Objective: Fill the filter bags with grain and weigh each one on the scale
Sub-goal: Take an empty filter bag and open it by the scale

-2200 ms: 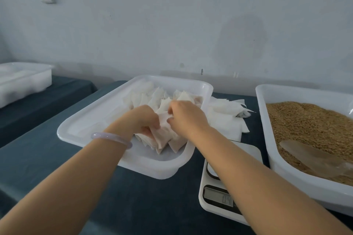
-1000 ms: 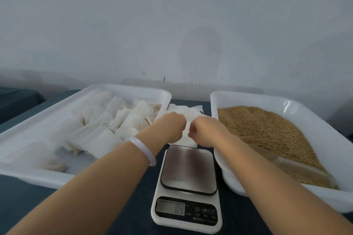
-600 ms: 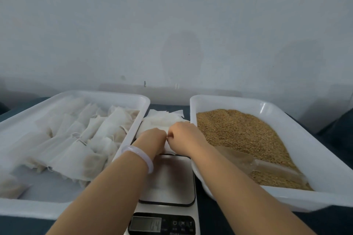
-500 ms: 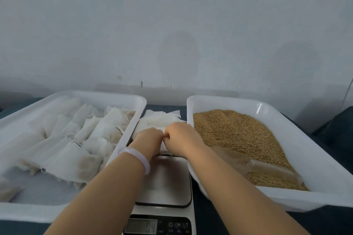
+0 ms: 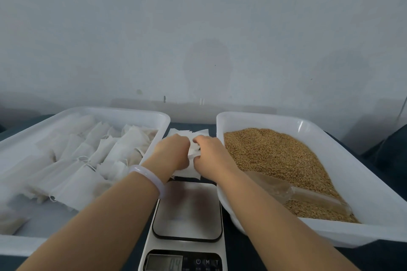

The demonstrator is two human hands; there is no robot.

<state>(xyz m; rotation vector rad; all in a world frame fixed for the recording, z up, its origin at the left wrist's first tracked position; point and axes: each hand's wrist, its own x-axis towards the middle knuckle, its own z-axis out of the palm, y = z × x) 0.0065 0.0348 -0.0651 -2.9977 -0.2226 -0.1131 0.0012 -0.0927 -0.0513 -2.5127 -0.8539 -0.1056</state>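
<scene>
Left grip (image 5: 171, 153) and right grip (image 5: 212, 157) both pinch one bag (image 5: 192, 151) between them; fingertips hidden behind knuckles. Scale (image 5: 187, 209) nearer than both grips, its display partly cut off. Grain (image 5: 275, 156) right of right grip.

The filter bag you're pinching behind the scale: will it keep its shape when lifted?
Probably floppy: the bag crumples between the left hand and right hand. Likely very light, since it looks thin like the stack beneath. It may cling and drag up a second one.
</scene>
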